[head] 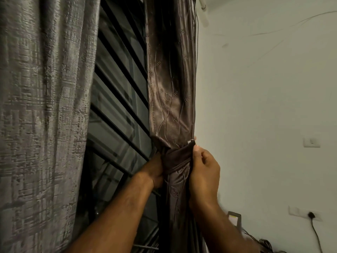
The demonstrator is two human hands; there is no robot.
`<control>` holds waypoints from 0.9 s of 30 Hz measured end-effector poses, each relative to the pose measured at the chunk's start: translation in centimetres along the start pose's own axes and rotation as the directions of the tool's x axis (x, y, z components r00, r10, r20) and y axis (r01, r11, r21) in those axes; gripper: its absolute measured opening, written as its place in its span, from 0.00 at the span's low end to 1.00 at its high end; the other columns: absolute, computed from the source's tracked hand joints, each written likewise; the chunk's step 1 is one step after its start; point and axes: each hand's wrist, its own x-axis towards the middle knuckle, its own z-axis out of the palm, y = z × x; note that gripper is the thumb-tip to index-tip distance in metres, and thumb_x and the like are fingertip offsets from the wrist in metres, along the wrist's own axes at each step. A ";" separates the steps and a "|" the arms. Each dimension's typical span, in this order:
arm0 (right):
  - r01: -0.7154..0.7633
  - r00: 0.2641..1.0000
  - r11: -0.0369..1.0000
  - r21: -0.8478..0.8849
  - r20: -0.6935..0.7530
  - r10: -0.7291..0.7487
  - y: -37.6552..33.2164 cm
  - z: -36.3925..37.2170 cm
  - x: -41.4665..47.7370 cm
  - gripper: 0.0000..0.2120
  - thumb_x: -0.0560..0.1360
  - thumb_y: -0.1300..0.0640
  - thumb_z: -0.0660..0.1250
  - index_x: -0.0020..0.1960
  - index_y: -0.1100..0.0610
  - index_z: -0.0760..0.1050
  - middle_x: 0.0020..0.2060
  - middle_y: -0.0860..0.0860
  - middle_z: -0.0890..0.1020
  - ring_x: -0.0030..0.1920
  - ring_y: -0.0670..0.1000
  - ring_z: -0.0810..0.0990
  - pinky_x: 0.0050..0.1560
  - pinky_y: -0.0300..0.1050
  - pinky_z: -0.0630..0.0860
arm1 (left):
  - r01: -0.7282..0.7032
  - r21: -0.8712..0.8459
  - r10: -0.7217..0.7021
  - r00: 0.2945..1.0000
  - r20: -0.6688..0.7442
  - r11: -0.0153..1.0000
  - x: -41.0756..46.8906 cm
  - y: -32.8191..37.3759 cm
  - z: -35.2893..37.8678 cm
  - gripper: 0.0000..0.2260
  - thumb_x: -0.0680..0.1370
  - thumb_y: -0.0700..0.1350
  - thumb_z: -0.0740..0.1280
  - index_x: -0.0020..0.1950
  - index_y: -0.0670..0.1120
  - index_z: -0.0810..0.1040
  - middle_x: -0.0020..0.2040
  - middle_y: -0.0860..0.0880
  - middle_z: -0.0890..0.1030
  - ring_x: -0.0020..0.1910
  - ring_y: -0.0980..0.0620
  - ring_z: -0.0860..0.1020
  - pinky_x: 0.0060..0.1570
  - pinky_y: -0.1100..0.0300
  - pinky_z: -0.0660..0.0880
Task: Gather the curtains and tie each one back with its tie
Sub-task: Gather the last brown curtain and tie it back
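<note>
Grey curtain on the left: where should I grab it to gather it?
Grip the grey curtain along its free inner edge beside the window, coming from the window side. It hangs loose in vertical folds there, so that edge should bunch easily toward the left.

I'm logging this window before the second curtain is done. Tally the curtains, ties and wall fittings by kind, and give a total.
Curtains: 2, the grey curtain hanging loose and the brown curtain gathered
Ties: 1, the dark tie around the brown curtain, held by left hand and right hand
Wall switches: 1
Wall sockets: 1
Total: 5
</note>
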 end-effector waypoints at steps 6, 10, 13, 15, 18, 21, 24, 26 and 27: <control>0.123 0.989 0.990 -0.065 -0.075 -0.128 0.1 0.1 -1.3 0.10 0.83 0.51 0.63 0.49 0.52 0.81 0.41 0.44 0.84 0.43 0.39 0.81 0.40 0.28 0.74 | 0.010 0.116 -0.002 0.998 -0.068 0.993 0.1 0.2 -0.9 0.23 0.86 0.50 0.48 0.59 0.39 0.78 0.42 0.44 0.86 0.38 0.50 0.85 0.33 0.62 0.80; 0.114 0.993 0.993 0.003 -0.037 -0.114 0.2 0.5 -2.1 0.08 0.83 0.54 0.63 0.53 0.53 0.81 0.55 0.45 0.86 0.55 0.40 0.82 0.55 0.34 0.79 | -0.040 0.147 0.016 0.987 0.162 0.988 -1.0 0.8 -0.4 0.23 0.85 0.47 0.45 0.64 0.45 0.78 0.57 0.47 0.84 0.57 0.52 0.82 0.51 0.61 0.78; 0.124 0.990 0.992 -0.013 -0.065 -0.124 0.3 0.6 -2.5 0.08 0.83 0.52 0.63 0.52 0.51 0.80 0.50 0.42 0.86 0.51 0.41 0.83 0.53 0.41 0.81 | -0.059 0.117 0.027 0.965 0.262 0.991 -1.2 0.7 -0.2 0.24 0.85 0.44 0.43 0.65 0.46 0.79 0.62 0.44 0.81 0.63 0.49 0.78 0.59 0.57 0.76; 0.145 0.986 0.989 -0.036 -0.082 -0.147 0.2 0.4 -2.7 0.07 0.83 0.51 0.62 0.50 0.49 0.79 0.40 0.41 0.84 0.44 0.40 0.82 0.42 0.36 0.79 | -0.106 0.166 0.077 0.982 0.171 0.980 -1.1 0.8 0.1 0.20 0.85 0.41 0.45 0.71 0.42 0.71 0.66 0.39 0.77 0.67 0.43 0.74 0.66 0.51 0.72; 0.257 0.956 0.961 -0.101 -0.117 -0.268 0.2 0.0 -2.9 0.06 0.83 0.55 0.63 0.50 0.50 0.78 0.43 0.42 0.82 0.46 0.41 0.80 0.42 0.29 0.75 | -0.140 0.314 0.105 0.986 0.127 0.939 -1.2 0.9 0.0 0.16 0.84 0.39 0.49 0.63 0.39 0.73 0.49 0.46 0.86 0.49 0.54 0.84 0.49 0.63 0.80; 0.334 0.917 0.924 -0.187 -0.161 -0.364 0.2 -0.4 -2.9 0.05 0.82 0.58 0.64 0.49 0.52 0.77 0.46 0.47 0.78 0.48 0.43 0.77 0.44 0.30 0.74 | -0.146 0.434 0.120 0.989 0.086 0.889 -1.2 0.9 -0.3 0.14 0.83 0.34 0.52 0.48 0.40 0.76 0.36 0.51 0.85 0.35 0.60 0.83 0.35 0.69 0.77; 0.294 0.935 0.941 -0.166 -0.156 -0.320 0.4 -0.8 -2.7 0.06 0.83 0.56 0.63 0.49 0.52 0.78 0.40 0.44 0.80 0.41 0.44 0.79 0.38 0.33 0.74 | -0.173 0.440 0.170 0.984 0.046 0.881 -1.5 1.0 0.3 0.15 0.83 0.33 0.53 0.43 0.39 0.76 0.32 0.49 0.84 0.30 0.59 0.82 0.30 0.70 0.76; 0.244 0.955 0.963 -0.116 -0.146 -0.259 0.4 -1.0 -2.5 0.07 0.83 0.54 0.62 0.48 0.51 0.77 0.36 0.43 0.81 0.38 0.44 0.79 0.34 0.33 0.74 | -0.157 0.350 0.158 0.987 0.024 0.923 -1.4 1.1 0.3 0.15 0.83 0.35 0.52 0.43 0.39 0.76 0.33 0.45 0.83 0.31 0.54 0.82 0.28 0.68 0.76; 0.227 0.959 0.969 -0.098 -0.150 -0.240 0.5 -1.1 -2.4 0.08 0.83 0.53 0.62 0.48 0.51 0.77 0.35 0.44 0.80 0.37 0.43 0.79 0.33 0.33 0.74 | -0.148 0.309 0.153 0.988 0.011 0.939 -1.3 1.1 0.2 0.15 0.83 0.36 0.52 0.44 0.39 0.76 0.36 0.44 0.83 0.32 0.53 0.82 0.29 0.67 0.77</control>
